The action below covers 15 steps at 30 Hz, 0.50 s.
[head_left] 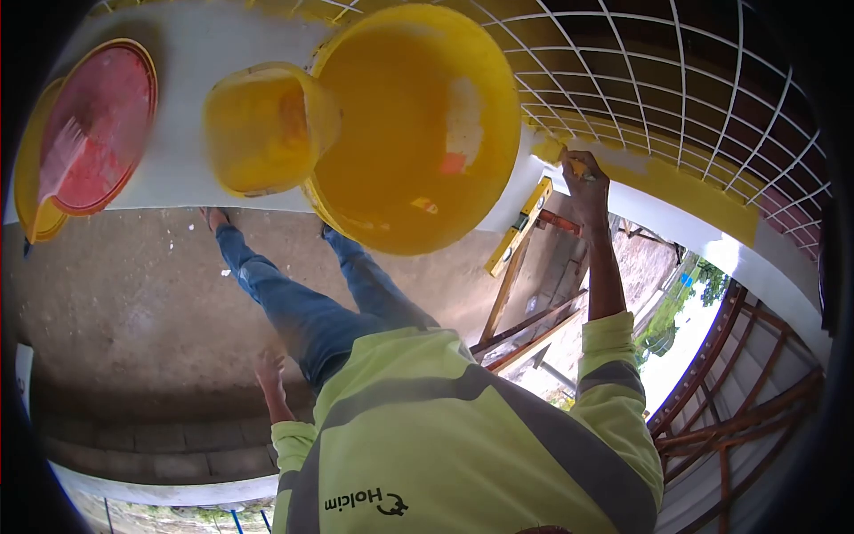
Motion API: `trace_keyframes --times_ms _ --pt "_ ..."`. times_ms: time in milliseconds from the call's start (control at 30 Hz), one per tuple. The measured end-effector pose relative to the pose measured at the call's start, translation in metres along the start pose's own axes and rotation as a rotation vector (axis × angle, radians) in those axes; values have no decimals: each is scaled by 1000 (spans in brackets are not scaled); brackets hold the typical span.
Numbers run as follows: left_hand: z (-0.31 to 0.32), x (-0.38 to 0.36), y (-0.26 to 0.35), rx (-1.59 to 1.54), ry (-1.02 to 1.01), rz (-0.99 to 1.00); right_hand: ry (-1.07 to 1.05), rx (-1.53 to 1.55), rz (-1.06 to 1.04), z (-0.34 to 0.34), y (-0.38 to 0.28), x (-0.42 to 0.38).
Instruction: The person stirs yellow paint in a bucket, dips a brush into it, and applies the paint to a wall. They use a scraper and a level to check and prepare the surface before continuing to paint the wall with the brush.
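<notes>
1. Beside the white wire grid (pixel 682 82), toward the right of the view, a small yellow-smeared object (pixel 579 167) is gripped in the right hand (pixel 588 187); most of it is hidden by the closed fingers, so its kind cannot be told.
2. Just by that hand, the yellow strip (pixel 654 174) is seen running along the foot of the grid.
3. The left hand (pixel 271 372) is held low at the person's side, above the brown floor (pixel 160 303); its fingers are loosely parted, and nothing is seen to be grasped.
4. On the white surface (pixel 182 133), a large round yellow vessel (pixel 382 209) is placed ahead of the person, its inside coated in yellow.
5. Against its left side, a smaller yellow container (pixel 245 133) is seen, its opening turned toward the vessel.
6. Farther left, a round red piece (pixel 111 116) is edged in yellow, with another yellow piece (pixel 28 169) partly covered behind it.
7. Below the right hand, a yellow spirit level (pixel 519 228) is seen tilted, near a red-brown bar (pixel 560 222).
8. Blue jeans (pixel 311 320) and a yellow-green shirt (pixel 427 436) with grey bands are worn by the person.
</notes>
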<state>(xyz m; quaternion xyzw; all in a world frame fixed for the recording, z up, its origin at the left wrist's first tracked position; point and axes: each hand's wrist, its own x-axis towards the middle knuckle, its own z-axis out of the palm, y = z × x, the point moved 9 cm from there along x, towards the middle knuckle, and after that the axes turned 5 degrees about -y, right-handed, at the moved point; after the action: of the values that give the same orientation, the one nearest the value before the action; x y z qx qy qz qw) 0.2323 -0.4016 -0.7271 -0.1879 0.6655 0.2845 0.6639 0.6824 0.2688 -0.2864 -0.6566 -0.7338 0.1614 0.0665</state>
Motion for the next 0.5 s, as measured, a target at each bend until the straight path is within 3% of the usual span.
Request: trace_keyframes --times_ms 133,167,500 --pt "9 -14 10 40 30 11 -50 -98 25 -8 22 28" --pt "10 -15 11 35 32 21 -100 -152 113 -6 27 32" --pt "7 -23 10 27 29 18 -127 -288 53 12 34 50"
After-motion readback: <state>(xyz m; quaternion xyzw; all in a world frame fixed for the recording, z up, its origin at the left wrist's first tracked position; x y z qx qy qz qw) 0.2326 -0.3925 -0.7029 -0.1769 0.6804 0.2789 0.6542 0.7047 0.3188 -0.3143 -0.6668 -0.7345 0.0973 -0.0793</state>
